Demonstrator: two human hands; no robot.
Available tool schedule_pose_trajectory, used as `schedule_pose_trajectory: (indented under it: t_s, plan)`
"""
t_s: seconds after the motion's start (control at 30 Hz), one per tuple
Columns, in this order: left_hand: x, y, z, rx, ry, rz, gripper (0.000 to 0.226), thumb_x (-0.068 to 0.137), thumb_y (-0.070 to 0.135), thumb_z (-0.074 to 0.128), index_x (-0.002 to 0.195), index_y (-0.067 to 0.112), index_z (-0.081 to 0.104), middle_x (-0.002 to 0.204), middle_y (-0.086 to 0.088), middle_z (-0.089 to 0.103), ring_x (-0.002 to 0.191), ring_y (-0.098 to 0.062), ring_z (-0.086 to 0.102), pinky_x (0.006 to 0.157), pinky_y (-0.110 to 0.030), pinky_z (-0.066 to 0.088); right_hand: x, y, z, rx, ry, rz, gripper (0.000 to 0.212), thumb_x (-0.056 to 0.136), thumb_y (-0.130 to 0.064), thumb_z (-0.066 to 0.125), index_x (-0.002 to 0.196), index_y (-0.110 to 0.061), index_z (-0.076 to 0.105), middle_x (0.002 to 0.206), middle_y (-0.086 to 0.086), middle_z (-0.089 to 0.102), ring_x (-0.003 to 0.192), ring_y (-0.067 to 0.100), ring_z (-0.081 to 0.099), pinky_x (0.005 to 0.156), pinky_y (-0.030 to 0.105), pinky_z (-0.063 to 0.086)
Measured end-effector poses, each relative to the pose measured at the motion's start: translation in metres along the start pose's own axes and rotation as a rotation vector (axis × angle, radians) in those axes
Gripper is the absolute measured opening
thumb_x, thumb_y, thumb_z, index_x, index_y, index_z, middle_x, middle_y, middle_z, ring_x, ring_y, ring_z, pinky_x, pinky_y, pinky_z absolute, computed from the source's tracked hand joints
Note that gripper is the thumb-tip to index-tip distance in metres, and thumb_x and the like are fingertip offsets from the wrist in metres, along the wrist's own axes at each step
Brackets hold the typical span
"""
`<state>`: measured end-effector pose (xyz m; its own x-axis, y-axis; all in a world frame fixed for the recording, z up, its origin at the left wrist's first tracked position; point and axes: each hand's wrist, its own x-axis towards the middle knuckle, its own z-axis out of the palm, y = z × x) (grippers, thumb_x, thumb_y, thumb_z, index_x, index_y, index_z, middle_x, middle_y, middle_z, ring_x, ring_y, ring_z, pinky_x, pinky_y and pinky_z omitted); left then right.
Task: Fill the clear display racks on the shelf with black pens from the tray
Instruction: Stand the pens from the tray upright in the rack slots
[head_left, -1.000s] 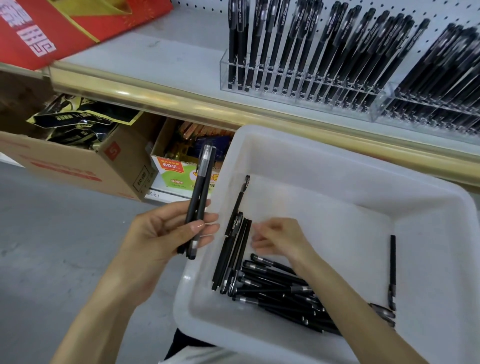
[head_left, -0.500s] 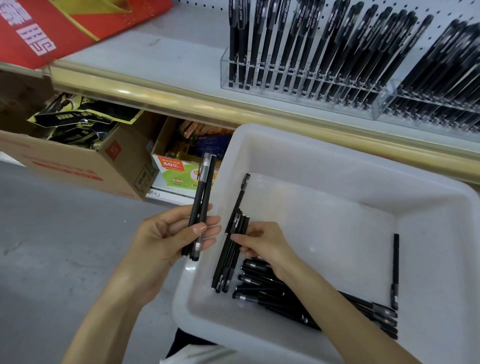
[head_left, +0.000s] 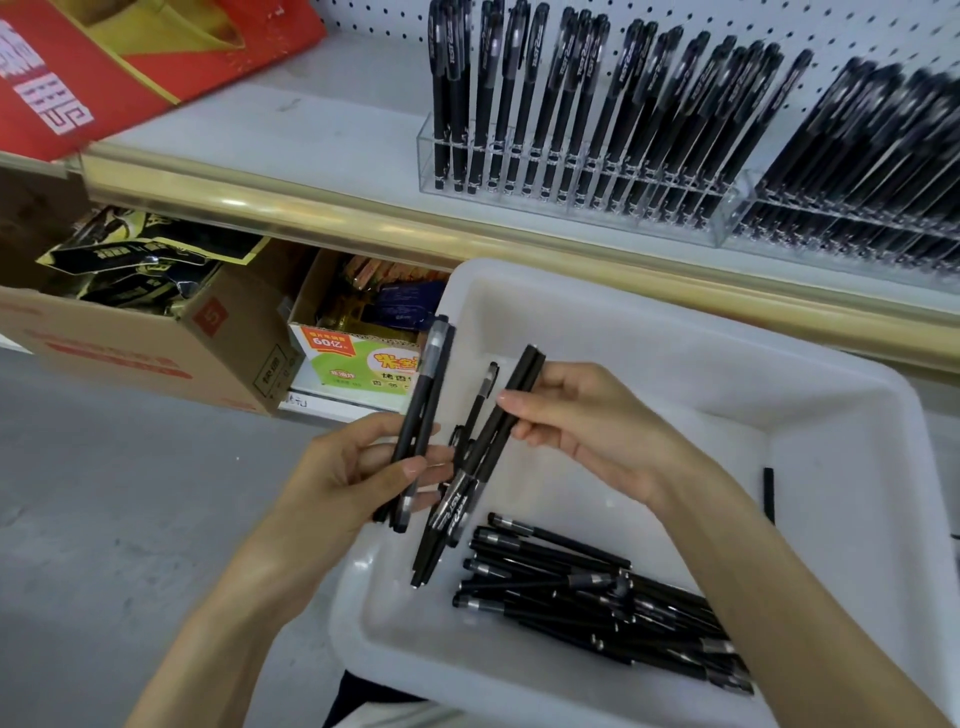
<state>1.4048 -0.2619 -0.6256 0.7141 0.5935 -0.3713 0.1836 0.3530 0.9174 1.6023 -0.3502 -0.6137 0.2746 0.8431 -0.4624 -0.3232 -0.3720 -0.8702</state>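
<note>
My left hand (head_left: 358, 478) grips two black pens (head_left: 423, 410) upright over the left rim of the white tray (head_left: 675, 364). My right hand (head_left: 582, 426) pinches a small bunch of black pens (head_left: 467, 499) lifted at a slant above the tray's left part, close beside the left hand's pens. One more pen (head_left: 480, 402) stands between the two bunches. A pile of black pens (head_left: 587, 597) lies on the tray floor below my right forearm. On the shelf above, two clear display racks (head_left: 571, 192) (head_left: 852, 228) hold rows of black pens.
A gold shelf edge (head_left: 363, 218) runs across above the tray. A red box (head_left: 130, 67) sits on the shelf at the left. Open cardboard boxes (head_left: 156, 338) with packets stand under the shelf on the grey floor. A single pen (head_left: 769, 493) lies at the tray's right.
My right hand has picked a bunch of pens off the tray floor and raised them toward my left hand. The left hand and its two pens have stayed nearly still.
</note>
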Motion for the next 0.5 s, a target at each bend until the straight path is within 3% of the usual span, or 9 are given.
schedule_pose_trajectory:
  t_s: [0.13,0.23,0.37,0.5]
  plan:
    - [0.000,0.004,0.006,0.000,-0.132,-0.010,0.022,0.086,0.014,0.062,0.107,0.014,0.070,0.103,-0.017,0.072,0.099,-0.032,0.068,0.084,-0.037,0.055,-0.002,-0.022,0.008,-0.091,-0.081,-0.053,0.010,0.084,-0.003,0.065,0.089,-0.011,0.068,0.068,-0.002,0.068,0.059,0.005,0.063,0.057,0.013,0.049]
    - [0.000,0.005,0.007,-0.033,-0.126,-0.002,0.028,0.083,0.015,0.057,0.107,0.015,0.070,0.106,-0.017,0.071,0.104,-0.034,0.066,0.090,-0.048,0.051,0.002,-0.025,0.010,-0.113,-0.077,-0.073,0.009,0.084,-0.003,0.066,0.089,-0.010,0.068,0.066,-0.003,0.068,0.059,0.005,0.063,0.057,0.013,0.050]
    - [-0.002,0.005,0.010,-0.033,-0.110,0.009,0.035,0.083,0.016,0.053,0.115,0.010,0.064,0.105,-0.013,0.072,0.102,-0.027,0.068,0.087,-0.038,0.056,0.005,-0.020,0.013,-0.099,-0.079,-0.059,0.009,0.084,-0.004,0.066,0.091,-0.009,0.067,0.063,-0.005,0.067,0.058,0.004,0.063,0.058,0.013,0.050]
    - [-0.003,0.005,0.013,-0.053,-0.110,0.009,0.033,0.084,0.017,0.051,0.114,0.011,0.063,0.099,-0.016,0.073,0.091,-0.026,0.071,0.075,-0.029,0.059,0.007,-0.018,0.016,-0.100,-0.078,-0.051,0.015,0.083,-0.006,0.067,0.098,-0.005,0.067,0.074,0.002,0.068,0.062,0.006,0.064,0.059,0.014,0.051]
